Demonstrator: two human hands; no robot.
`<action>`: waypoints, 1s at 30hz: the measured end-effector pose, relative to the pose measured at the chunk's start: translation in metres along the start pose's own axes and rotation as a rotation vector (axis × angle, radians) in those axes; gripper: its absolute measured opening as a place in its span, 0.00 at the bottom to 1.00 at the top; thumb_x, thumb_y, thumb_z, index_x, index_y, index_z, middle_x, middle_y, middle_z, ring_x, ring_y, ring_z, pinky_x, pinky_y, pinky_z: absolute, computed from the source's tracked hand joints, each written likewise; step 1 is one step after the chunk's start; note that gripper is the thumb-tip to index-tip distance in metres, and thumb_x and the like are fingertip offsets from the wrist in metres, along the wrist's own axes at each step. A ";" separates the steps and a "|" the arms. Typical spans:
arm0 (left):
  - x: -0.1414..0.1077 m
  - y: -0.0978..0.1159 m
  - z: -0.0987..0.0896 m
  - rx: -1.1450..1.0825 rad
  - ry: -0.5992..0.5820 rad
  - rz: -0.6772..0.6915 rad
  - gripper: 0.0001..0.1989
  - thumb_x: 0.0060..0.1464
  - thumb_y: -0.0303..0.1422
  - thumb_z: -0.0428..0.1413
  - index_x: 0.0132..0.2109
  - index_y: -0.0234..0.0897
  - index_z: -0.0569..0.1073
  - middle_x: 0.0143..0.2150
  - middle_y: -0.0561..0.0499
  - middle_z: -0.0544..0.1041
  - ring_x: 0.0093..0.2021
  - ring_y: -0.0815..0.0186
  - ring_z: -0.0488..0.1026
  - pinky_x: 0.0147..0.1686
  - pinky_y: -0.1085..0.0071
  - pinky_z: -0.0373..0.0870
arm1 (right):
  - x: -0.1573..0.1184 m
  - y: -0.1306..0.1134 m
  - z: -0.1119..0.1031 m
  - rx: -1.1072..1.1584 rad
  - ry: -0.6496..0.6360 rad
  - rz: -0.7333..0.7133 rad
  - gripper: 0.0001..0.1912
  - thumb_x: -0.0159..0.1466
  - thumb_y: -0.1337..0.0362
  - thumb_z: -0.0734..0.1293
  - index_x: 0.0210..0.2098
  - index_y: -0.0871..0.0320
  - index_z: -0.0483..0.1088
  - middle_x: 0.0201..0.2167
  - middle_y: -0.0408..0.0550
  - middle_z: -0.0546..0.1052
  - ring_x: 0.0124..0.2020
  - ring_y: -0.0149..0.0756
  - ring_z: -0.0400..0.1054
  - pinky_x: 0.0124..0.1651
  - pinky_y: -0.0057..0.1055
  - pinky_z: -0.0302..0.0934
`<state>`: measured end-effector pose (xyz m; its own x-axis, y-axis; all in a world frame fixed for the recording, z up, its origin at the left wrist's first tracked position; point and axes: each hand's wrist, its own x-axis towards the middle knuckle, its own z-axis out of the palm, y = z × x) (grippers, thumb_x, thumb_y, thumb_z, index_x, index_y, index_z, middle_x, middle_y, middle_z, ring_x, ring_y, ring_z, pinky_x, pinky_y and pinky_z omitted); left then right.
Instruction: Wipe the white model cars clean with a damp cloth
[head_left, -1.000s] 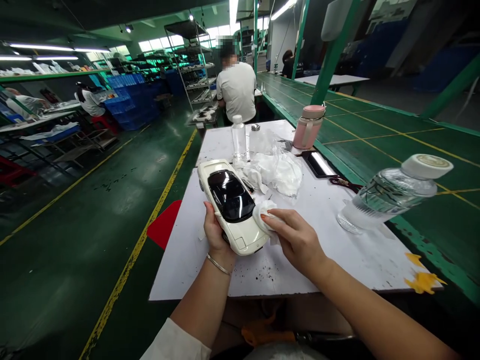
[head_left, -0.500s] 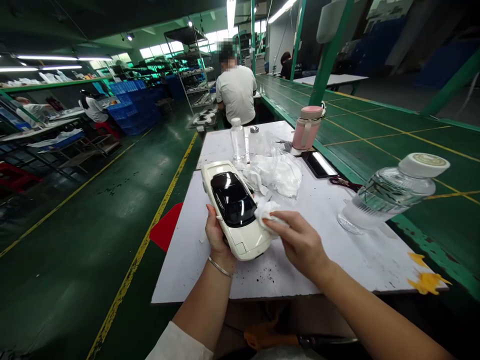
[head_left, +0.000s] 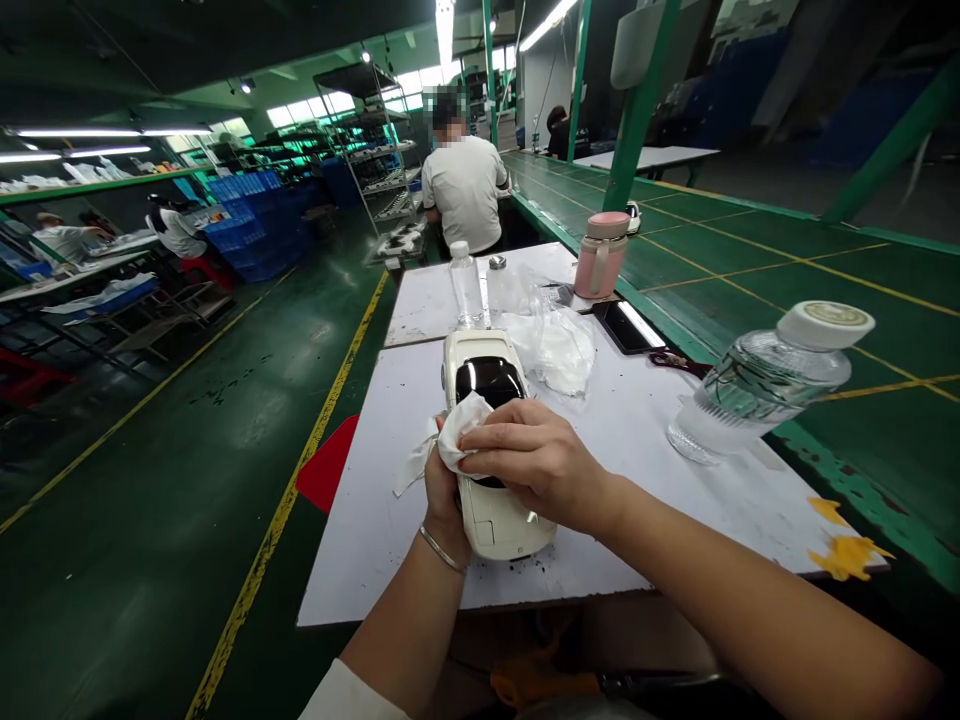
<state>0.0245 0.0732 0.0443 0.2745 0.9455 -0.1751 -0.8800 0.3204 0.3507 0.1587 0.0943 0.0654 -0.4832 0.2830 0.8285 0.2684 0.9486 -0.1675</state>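
A cream-white toy car (head_left: 501, 520) with black windows is held above the white tabletop, its bonnet towards me. My left hand (head_left: 442, 495) grips the car's left side, partly covered by a white cloth. My right hand (head_left: 536, 455) is closed on that white cloth (head_left: 457, 440) and presses it against the car's left edge beside the windscreen. One end of the cloth hangs out to the left past my left hand. My right fingers hide part of the windscreen and bonnet.
On the white table (head_left: 622, 480) stand a large water bottle (head_left: 765, 385), a pink flask (head_left: 602, 258) and a clear bottle (head_left: 466, 285). A crumpled plastic bag (head_left: 559, 345) and a phone (head_left: 628, 327) lie behind the car. A co-worker (head_left: 463, 190) sits ahead, facing away.
My right hand has carried the cloth from the windscreen's right side across to the car's left edge. The car has turned straighter and shifted slightly right.
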 end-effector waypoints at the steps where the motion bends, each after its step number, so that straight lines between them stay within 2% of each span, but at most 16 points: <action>1: -0.001 0.000 0.000 0.003 -0.004 -0.011 0.31 0.70 0.49 0.39 0.39 0.36 0.80 0.35 0.50 0.79 0.38 0.65 0.78 0.48 0.71 0.75 | -0.001 0.001 -0.001 -0.004 0.004 0.003 0.12 0.68 0.74 0.64 0.41 0.54 0.77 0.46 0.43 0.83 0.45 0.36 0.73 0.45 0.38 0.71; 3: 0.000 -0.001 -0.002 0.037 -0.021 -0.038 0.33 0.68 0.53 0.39 0.43 0.34 0.80 0.37 0.47 0.79 0.43 0.59 0.79 0.53 0.63 0.74 | -0.008 0.005 -0.006 -0.003 0.027 0.011 0.11 0.68 0.73 0.64 0.43 0.54 0.78 0.45 0.44 0.83 0.46 0.36 0.73 0.46 0.39 0.70; 6: 0.005 -0.002 -0.008 0.103 -0.067 -0.026 0.33 0.64 0.57 0.45 0.52 0.33 0.78 0.46 0.41 0.80 0.55 0.48 0.75 0.60 0.51 0.68 | -0.023 0.010 -0.016 -0.016 0.074 0.024 0.12 0.69 0.71 0.65 0.46 0.54 0.78 0.45 0.47 0.83 0.45 0.38 0.74 0.45 0.39 0.71; 8: 0.008 -0.003 -0.012 0.126 -0.099 -0.013 0.33 0.62 0.57 0.48 0.56 0.34 0.76 0.54 0.39 0.78 0.60 0.44 0.72 0.62 0.47 0.65 | -0.031 0.013 -0.022 -0.065 0.104 0.040 0.13 0.68 0.72 0.66 0.48 0.52 0.78 0.45 0.48 0.83 0.45 0.39 0.75 0.43 0.39 0.72; 10: 0.010 -0.003 -0.013 0.125 -0.117 -0.023 0.34 0.61 0.58 0.49 0.58 0.35 0.74 0.57 0.38 0.77 0.61 0.43 0.70 0.63 0.45 0.64 | -0.034 0.013 -0.026 -0.117 0.118 0.052 0.15 0.67 0.73 0.67 0.48 0.51 0.77 0.44 0.47 0.83 0.44 0.39 0.75 0.42 0.40 0.73; 13: 0.007 -0.002 -0.011 0.075 -0.098 -0.061 0.34 0.61 0.58 0.49 0.57 0.33 0.75 0.49 0.39 0.80 0.56 0.46 0.74 0.61 0.47 0.66 | -0.028 0.007 -0.026 -0.146 0.053 0.008 0.13 0.68 0.71 0.66 0.48 0.53 0.77 0.46 0.47 0.83 0.45 0.40 0.75 0.43 0.41 0.72; 16: 0.002 0.000 -0.008 0.031 -0.061 -0.142 0.32 0.62 0.57 0.49 0.45 0.31 0.78 0.34 0.44 0.78 0.43 0.53 0.79 0.55 0.54 0.73 | -0.014 -0.001 -0.020 -0.123 -0.053 -0.075 0.10 0.70 0.70 0.63 0.46 0.56 0.76 0.48 0.46 0.82 0.47 0.40 0.74 0.45 0.42 0.69; 18: 0.001 0.001 -0.007 0.036 -0.054 -0.178 0.31 0.63 0.57 0.48 0.38 0.32 0.78 0.31 0.46 0.76 0.37 0.56 0.79 0.51 0.58 0.75 | -0.010 -0.004 -0.016 -0.109 -0.089 -0.092 0.10 0.71 0.70 0.62 0.45 0.57 0.76 0.48 0.46 0.82 0.47 0.39 0.72 0.46 0.42 0.69; 21: 0.003 0.001 -0.007 0.061 -0.041 -0.145 0.30 0.63 0.56 0.48 0.40 0.31 0.78 0.31 0.46 0.76 0.37 0.57 0.79 0.51 0.59 0.76 | -0.014 -0.003 -0.015 -0.121 -0.085 -0.061 0.10 0.70 0.69 0.63 0.47 0.56 0.75 0.49 0.45 0.82 0.48 0.39 0.72 0.47 0.42 0.68; 25: 0.009 -0.002 -0.010 0.070 -0.058 -0.042 0.31 0.65 0.54 0.47 0.52 0.28 0.77 0.40 0.41 0.80 0.47 0.53 0.79 0.57 0.57 0.72 | -0.025 0.002 -0.020 -0.187 0.029 0.057 0.13 0.67 0.73 0.65 0.49 0.55 0.75 0.49 0.47 0.82 0.46 0.41 0.72 0.45 0.42 0.70; 27: 0.010 -0.002 -0.010 0.061 -0.074 -0.007 0.30 0.66 0.52 0.46 0.54 0.29 0.76 0.45 0.41 0.81 0.51 0.54 0.78 0.58 0.58 0.71 | -0.026 0.000 -0.020 -0.231 0.070 0.105 0.14 0.66 0.75 0.66 0.48 0.54 0.75 0.49 0.48 0.82 0.44 0.41 0.72 0.44 0.41 0.70; 28: 0.010 -0.002 -0.010 0.049 -0.076 -0.009 0.30 0.66 0.52 0.46 0.54 0.28 0.76 0.46 0.41 0.81 0.50 0.55 0.78 0.57 0.60 0.71 | -0.025 -0.002 -0.019 -0.239 0.075 0.105 0.14 0.66 0.74 0.66 0.48 0.55 0.75 0.49 0.48 0.82 0.44 0.41 0.72 0.44 0.42 0.71; 30: 0.007 -0.001 -0.008 0.024 -0.075 -0.060 0.31 0.67 0.52 0.46 0.49 0.27 0.78 0.40 0.42 0.81 0.43 0.60 0.79 0.52 0.66 0.75 | -0.022 -0.007 -0.016 -0.217 0.039 0.047 0.12 0.67 0.73 0.66 0.49 0.58 0.75 0.49 0.50 0.81 0.46 0.42 0.72 0.45 0.42 0.71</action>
<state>0.0241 0.0793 0.0353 0.3556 0.9259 -0.1276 -0.8518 0.3772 0.3635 0.1805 0.0791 0.0571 -0.4340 0.3165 0.8435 0.4654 0.8804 -0.0909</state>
